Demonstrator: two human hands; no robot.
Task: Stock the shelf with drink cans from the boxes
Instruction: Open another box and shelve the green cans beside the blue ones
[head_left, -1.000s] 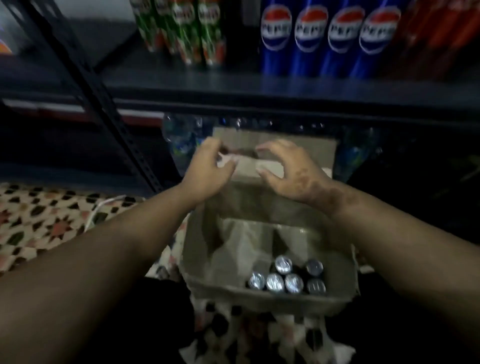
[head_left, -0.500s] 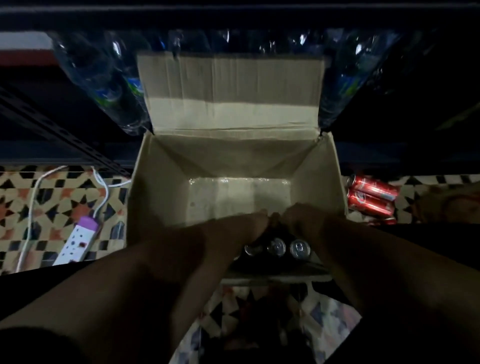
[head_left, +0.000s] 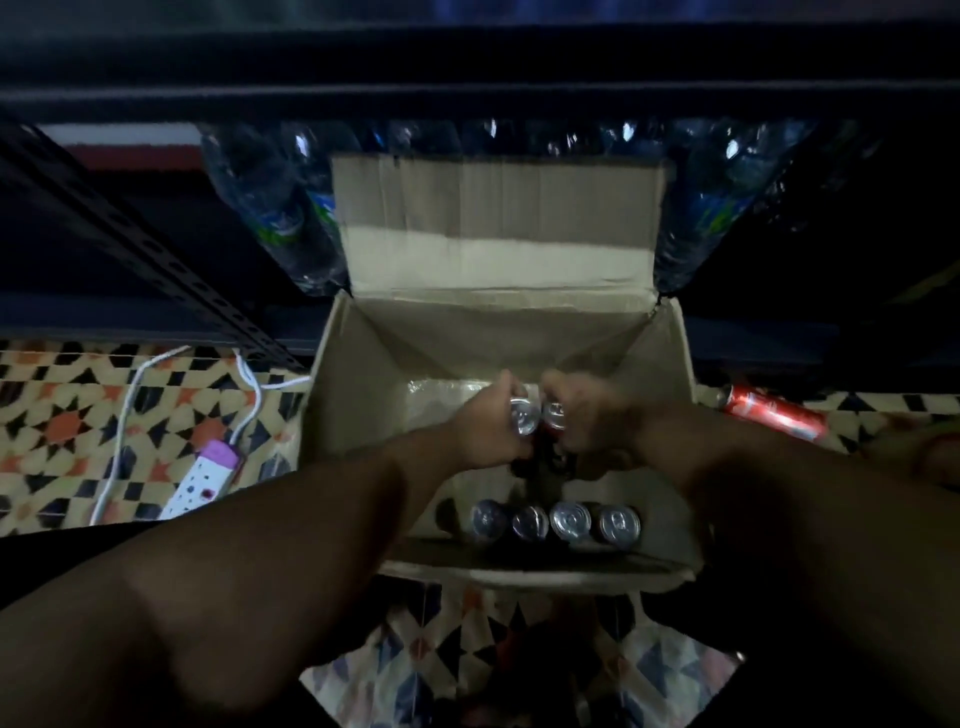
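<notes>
Open brown cardboard box (head_left: 363, 395): left hand (head_left: 491, 426) and right hand (head_left: 597, 431) each clasp one silver-topped drink can (head_left: 523, 415), lifting for shelving.

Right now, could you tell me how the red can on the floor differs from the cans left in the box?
The red can on the floor lies on its side on the patterned tiles, right of the cardboard box; the cans left in the box stand upright along its near wall. The floor can shows its red side, whereas the boxed cans show mainly their silver tops. The floor can lies alone in view; the boxed cans form a row. All look like drink cans.
</notes>
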